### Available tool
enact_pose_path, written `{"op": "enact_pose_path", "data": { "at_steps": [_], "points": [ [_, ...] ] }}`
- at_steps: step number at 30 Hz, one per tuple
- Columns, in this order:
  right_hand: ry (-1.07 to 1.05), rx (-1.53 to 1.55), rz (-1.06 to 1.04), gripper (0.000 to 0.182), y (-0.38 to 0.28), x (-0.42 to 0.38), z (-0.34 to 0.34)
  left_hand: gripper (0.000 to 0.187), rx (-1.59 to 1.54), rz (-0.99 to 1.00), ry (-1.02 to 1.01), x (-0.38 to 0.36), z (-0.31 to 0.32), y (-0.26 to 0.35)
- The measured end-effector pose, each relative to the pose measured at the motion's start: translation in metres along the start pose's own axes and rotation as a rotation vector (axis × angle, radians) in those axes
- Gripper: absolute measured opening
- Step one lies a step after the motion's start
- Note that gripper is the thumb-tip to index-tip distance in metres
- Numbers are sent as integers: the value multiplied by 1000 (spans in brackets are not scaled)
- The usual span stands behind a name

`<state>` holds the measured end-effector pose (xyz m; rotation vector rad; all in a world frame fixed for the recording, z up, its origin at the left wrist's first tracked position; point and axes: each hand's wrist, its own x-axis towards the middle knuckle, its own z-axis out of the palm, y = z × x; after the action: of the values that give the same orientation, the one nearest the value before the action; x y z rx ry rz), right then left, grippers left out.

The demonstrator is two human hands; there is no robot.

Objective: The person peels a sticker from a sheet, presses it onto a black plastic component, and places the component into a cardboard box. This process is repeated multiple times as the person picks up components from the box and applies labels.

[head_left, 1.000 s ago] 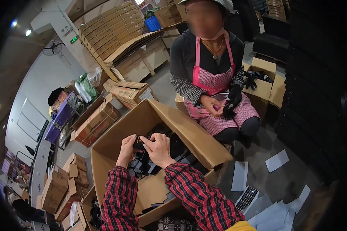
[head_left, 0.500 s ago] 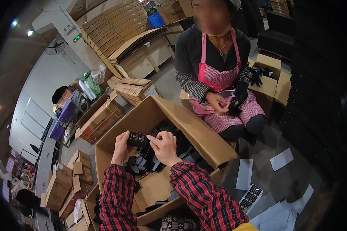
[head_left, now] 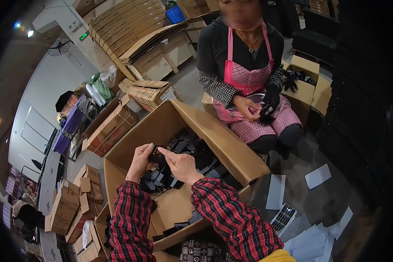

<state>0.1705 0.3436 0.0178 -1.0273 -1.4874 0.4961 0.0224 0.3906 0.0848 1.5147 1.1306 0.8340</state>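
Above the open box (head_left: 233,150), your left grip (head_left: 139,163) pinches a black piece (head_left: 157,158) while your right grip (head_left: 182,167), whether pinching unclear, puts a forefinger (head_left: 167,153) to it, seemingly smoothing its surface, so the next move calls for steady support.

We see matt, smooth cardboard in the large carton (head_left: 144,133), black pieces (head_left: 155,177) with flat, smooth faces, card or plastic, we cannot tell which, woven cloth in the checked sleeves (head_left: 131,222), thin glossy plastic in the clear bag (head_left: 109,77), and smooth paper in the loose sheets (head_left: 318,176)
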Motion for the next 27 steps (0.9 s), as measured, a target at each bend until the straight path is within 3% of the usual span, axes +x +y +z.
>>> {"op": "enact_pose_path", "data": {
  "at_steps": [24,27],
  "points": [
    [-116,9,151,28,2,-1,-6,24,33,23,119,-2,-33,23],
    [-14,46,152,25,1,-2,-6,26,-15,28,161,-10,-25,27]
  ]
}}
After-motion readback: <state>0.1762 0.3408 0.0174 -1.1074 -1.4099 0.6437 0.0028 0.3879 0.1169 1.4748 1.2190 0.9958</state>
